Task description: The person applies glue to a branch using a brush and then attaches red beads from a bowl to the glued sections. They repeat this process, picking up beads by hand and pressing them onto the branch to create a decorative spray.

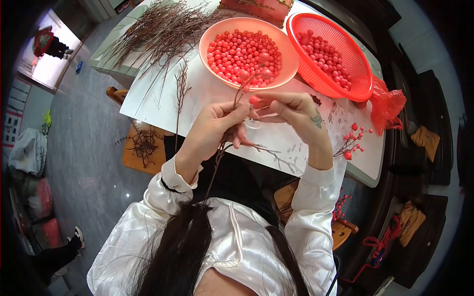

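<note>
My left hand is closed around a thin brown artificial branch, whose lower stem slants down toward my lap. Several red berries sit on its upper twigs, in front of the bowl. My right hand pinches a red berry between thumb and fingertips, close beside the branch and my left fingers. Just beyond my hands stands a pale pink bowl full of loose red berries. To its right, a red plastic colander tilts and holds more berries.
A heap of bare brown twigs lies at the table's back left. Berry-covered sprigs rest at the right edge, near a red plastic bag. A wooden stool carries tangled twigs. Other people stand at the far left.
</note>
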Tool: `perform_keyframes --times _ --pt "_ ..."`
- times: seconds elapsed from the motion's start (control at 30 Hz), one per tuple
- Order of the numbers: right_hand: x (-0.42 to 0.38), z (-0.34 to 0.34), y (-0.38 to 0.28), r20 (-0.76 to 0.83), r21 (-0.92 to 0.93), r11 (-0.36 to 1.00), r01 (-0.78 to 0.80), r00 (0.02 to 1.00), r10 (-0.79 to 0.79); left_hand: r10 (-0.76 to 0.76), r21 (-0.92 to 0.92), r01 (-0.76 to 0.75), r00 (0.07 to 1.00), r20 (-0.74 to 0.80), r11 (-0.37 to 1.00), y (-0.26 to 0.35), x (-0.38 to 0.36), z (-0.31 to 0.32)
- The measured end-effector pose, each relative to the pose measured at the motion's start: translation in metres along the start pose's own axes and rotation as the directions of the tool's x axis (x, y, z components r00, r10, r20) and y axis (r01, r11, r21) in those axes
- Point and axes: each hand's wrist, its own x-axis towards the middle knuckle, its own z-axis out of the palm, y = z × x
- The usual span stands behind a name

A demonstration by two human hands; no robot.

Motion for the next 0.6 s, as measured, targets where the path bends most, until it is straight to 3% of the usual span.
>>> perform_keyframes --times 0.17,0.27,0.4,0.6 --pt "-0.018 -0.016 -0.003 -0.314 -0.357 0.931 0.071 0.930 -0.191 0.120 0.051 -0.116 0.990 -0.076 0.992 -0.004 -0.009 -0.004" --pt "-0.040 -0.022 0.002 -0.449 -0.500 0.863 -0.074 0.874 -0.185 0.156 0.092 -0.149 0.985 -0.075 0.984 -0.008 -0.013 -0.013" --pt "-0.061 -0.015 0.008 -0.414 -0.399 0.897 -0.192 0.910 0.010 0.159 0.140 -0.148 0.985 -0.068 0.979 -0.005 -0.018 -0.013" --pt "-0.062 -0.010 0.012 -0.452 -0.457 0.876 -0.155 0.889 -0.078 0.118 0.162 -0.109 0.992 -0.047 0.981 -0.003 -0.020 -0.017"
